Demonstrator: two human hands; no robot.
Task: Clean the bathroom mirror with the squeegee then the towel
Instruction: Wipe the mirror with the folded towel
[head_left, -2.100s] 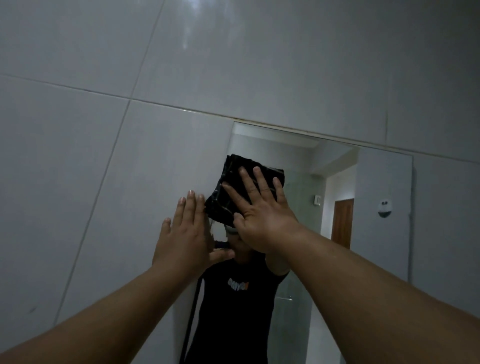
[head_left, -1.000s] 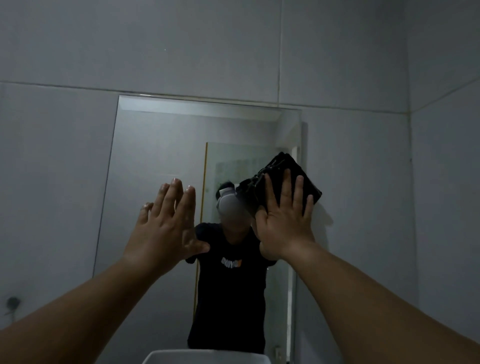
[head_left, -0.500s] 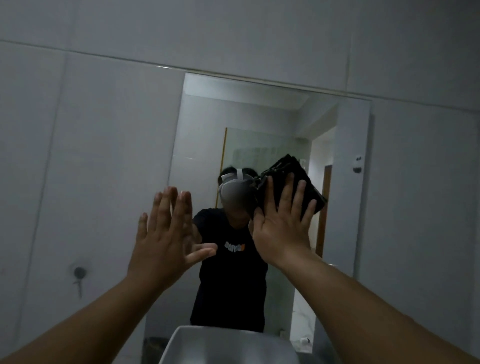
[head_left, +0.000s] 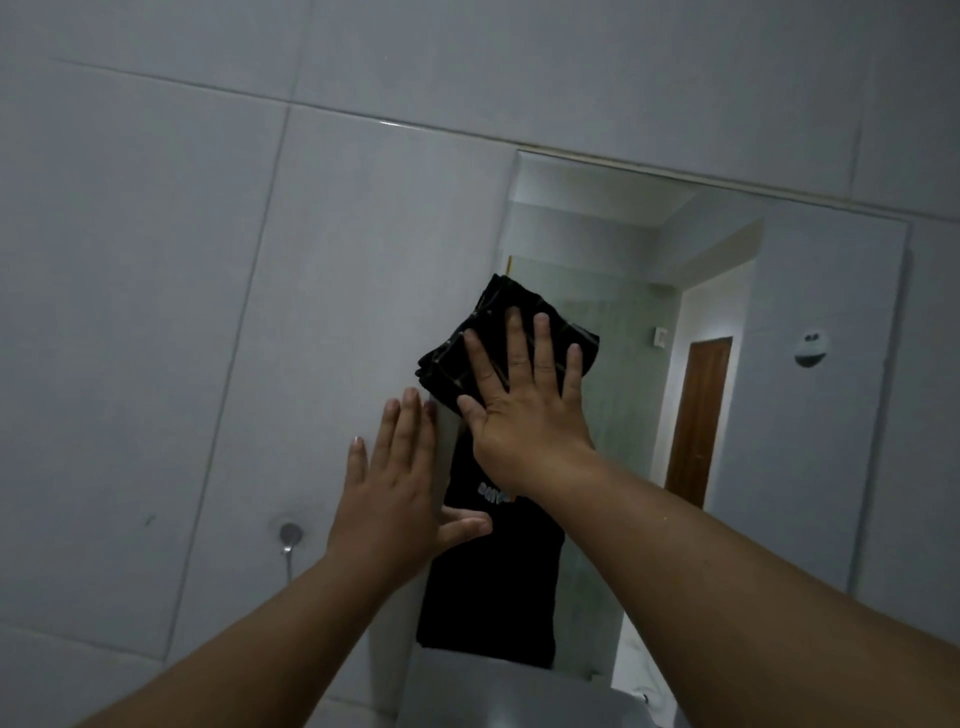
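Observation:
A folded black towel (head_left: 491, 322) with thin pale stripes lies flat against the bathroom mirror (head_left: 727, 364), near its left edge. My right hand (head_left: 524, 405) presses on it with the palm flat and the fingers spread. My left hand (head_left: 400, 488) is held flat and open just left of the mirror's left edge, over the wall tile, holding nothing. The mirror reflects a person in a black shirt, partly hidden behind my hands. No squeegee is in view.
Pale grey wall tiles (head_left: 156, 260) surround the mirror. A small metal fitting (head_left: 290, 535) sticks out of the wall at lower left. The white basin rim (head_left: 519, 696) shows below the mirror. A brown door (head_left: 698, 421) appears in the reflection.
My right hand has slid the towel across the mirror from the right part to the left edge. My left hand moved along with it, still open.

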